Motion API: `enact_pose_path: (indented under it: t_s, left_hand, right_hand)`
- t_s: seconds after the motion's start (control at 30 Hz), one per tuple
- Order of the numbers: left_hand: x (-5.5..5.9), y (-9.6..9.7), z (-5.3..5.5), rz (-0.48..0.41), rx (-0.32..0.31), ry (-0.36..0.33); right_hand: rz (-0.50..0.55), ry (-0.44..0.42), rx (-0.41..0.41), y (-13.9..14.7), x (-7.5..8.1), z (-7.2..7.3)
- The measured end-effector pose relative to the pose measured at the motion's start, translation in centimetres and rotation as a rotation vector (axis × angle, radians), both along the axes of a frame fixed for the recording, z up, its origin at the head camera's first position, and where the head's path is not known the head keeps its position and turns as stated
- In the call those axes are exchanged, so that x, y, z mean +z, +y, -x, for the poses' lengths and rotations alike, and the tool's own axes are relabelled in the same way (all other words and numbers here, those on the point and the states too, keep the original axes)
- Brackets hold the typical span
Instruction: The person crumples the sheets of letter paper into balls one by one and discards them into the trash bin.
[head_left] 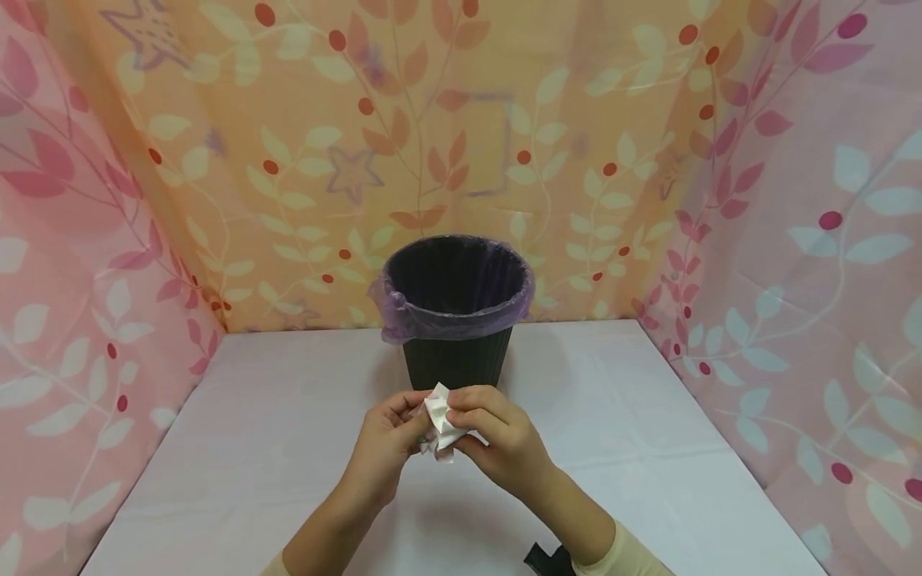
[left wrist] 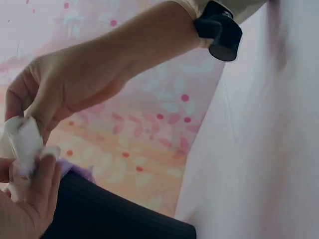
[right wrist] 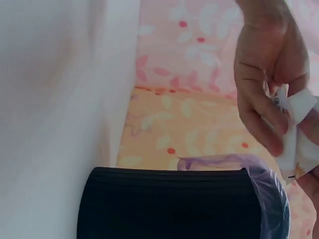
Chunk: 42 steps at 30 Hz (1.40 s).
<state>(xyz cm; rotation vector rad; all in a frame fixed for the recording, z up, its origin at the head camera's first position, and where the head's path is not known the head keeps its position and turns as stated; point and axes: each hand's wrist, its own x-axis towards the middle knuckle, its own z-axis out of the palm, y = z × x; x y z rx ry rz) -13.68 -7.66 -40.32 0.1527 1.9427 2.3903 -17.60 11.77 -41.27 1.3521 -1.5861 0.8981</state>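
Between both hands is a crumpled white wrapper (head_left: 442, 416), creased and folded, with small printed marks on its surface in the right wrist view. My left hand (head_left: 385, 444) pinches it from the left side with thumb and fingers. From the right, my right hand (head_left: 504, 436) grips it too, its fingertips on the upper part and the thumb below. The hands meet above the table, in front of a black bin (head_left: 457, 360). A thin purple liner (head_left: 461, 326) is folded over the bin's rim.
The bin stands toward the back of a white-covered table (head_left: 288, 448). Patterned cloth walls, an orange one (head_left: 302, 160) behind and pink ones (head_left: 792, 240) at the sides, enclose the table. A black wrist camera (left wrist: 222, 37) sits on the right forearm.
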Motion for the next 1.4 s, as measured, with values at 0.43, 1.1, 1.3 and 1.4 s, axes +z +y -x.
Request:
enact_pose_path:
  t_s: [0.43, 1.1, 1.3, 1.4]
  left_hand:
    - [0.7, -0.9, -0.1, 0.150, -0.126, 0.241]
    - [0.3, -0.6, 0.2, 0.093, 0.068, 0.404]
    - [-0.4, -0.4, 0.4, 0.229, 0.029, 0.619]
    - [-0.5, -0.4, 0.4, 0.229, 0.006, 0.650]
  right_hand:
    - [0.134, -0.216, 0.075, 0.8, 0.4, 0.1]
    - [-0.089, -1.069, 0.192, 2.2, 2.5, -1.5]
    - [-0.079, -1.342, 0.187, 2.2, 2.4, -1.5]
    - [-0.055, -1.394, 0.223, 2.1, 2.3, -1.7]
